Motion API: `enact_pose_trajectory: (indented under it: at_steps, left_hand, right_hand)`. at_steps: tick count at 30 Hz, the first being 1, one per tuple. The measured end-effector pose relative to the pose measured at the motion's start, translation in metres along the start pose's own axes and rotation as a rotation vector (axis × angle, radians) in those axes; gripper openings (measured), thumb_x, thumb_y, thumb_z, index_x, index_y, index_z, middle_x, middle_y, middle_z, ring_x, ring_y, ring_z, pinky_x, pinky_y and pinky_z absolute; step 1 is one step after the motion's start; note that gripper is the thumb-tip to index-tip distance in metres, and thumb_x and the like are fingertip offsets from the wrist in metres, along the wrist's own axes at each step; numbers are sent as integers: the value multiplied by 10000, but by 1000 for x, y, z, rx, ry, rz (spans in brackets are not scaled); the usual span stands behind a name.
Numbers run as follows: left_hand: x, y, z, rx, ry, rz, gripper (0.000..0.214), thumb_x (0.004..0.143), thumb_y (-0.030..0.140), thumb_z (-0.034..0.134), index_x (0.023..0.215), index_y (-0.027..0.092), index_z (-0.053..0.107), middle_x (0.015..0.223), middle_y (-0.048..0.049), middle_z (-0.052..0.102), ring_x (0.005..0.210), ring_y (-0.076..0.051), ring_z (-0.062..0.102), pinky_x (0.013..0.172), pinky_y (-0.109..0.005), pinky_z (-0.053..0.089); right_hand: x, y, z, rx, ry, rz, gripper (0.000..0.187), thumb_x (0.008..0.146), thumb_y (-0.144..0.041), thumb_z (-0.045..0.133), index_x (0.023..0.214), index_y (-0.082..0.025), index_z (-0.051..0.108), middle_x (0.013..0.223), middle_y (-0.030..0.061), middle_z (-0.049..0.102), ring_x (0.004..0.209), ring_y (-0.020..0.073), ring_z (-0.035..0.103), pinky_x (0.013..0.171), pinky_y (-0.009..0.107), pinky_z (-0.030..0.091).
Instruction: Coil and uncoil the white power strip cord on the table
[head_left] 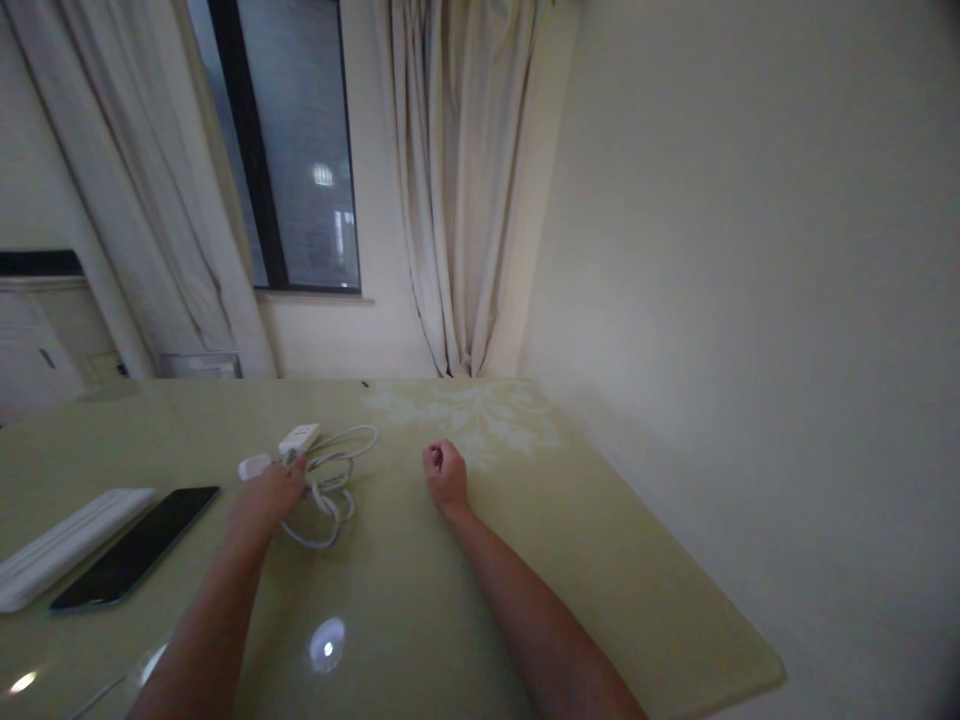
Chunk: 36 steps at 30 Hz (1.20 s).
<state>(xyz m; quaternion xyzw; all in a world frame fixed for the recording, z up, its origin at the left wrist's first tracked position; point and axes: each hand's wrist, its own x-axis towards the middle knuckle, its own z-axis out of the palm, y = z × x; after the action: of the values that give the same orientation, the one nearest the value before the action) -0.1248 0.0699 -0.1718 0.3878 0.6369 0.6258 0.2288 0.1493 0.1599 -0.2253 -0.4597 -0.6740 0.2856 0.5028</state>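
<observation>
A white charger block (299,438) with a loosely coiled white cable (330,480) lies on the pale green glass table (465,590). My left hand (264,498) rests on the near left part of the cable, fingers curled over it beside a small white plug piece (253,466). My right hand (445,472) sits on the table to the right of the cable, closed in a loose fist with nothing visible in it.
A dark phone or tablet (135,546) and a long white ribbed object (67,545) lie at the left. The wall runs along the table's right edge. Curtains (450,180) and a window (292,150) stand behind the table.
</observation>
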Motion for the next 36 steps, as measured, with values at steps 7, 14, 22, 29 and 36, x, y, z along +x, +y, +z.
enact_pose_trajectory:
  at_steps: [7,14,22,29,36]
  left_hand:
    - [-105,39,68,682,-149,408,310,1011,409,491,853,230,687,853,-113,728,781,-270,656,745,-341,442]
    - [-156,27,151,592,-437,500,347,1021,436,452,839,251,682,915,-130,804,834,-299,760,737,-377,521]
    - [-169,-2,158,188,-444,429,349,1027,555,527,956,232,638,865,-47,720,677,-197,677,595,-300,548]
    - [-136,0,121,720,-327,707,297,1021,420,536,1028,230,764,1094,-138,764,1026,-332,704,984,-556,531]
    - [-63,-25,49,1239,14,306,684,866,531,676,1431,148,631,1587,-263,507,1345,-551,522,995,-730,485]
  right_hand:
    - [-2,3,1,202,-25,118,362,846,-478,611,650,-249,409,607,-63,371,622,134,348,604,274,252]
    - [-36,5,-31,422,-238,176,620,848,-782,565,587,-250,381,572,-62,306,563,111,292,528,276,246]
    - [-37,3,-31,573,-158,259,778,756,-981,520,670,-210,565,618,-21,473,605,132,437,565,269,374]
    - [-36,3,-33,718,-136,415,756,758,-955,552,721,-201,597,618,-33,464,491,92,375,477,247,267]
    - [-34,1,-36,784,-17,452,703,711,-907,639,768,-210,574,754,-3,545,496,81,452,467,239,311]
